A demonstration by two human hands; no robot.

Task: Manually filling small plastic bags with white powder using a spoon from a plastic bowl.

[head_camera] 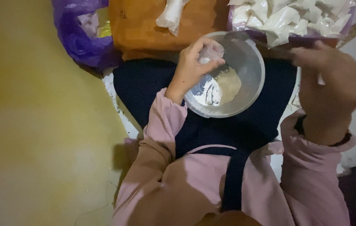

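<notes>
— Where is this person working?

— Seated on a yellowish floor (31,125), dim and bare at the left, with a clear plastic bowl (251,58) resting on a dark apron over the lap. White and tan powder lies in the bowl's bottom.

— And the hands?

— The left hand (192,67) has its grip clamped on a small clear plastic bag (210,52), held over the bowl's rim. The right hand (333,79) is raised and blurred; something thin and white shows beneath it, but I cannot tell how its grip stands.

— What lies ahead of them?

— An orange cloth (144,29), a purple plastic bag (77,37) at the left, and a heap of filled white packets (295,16) at the right.
</notes>
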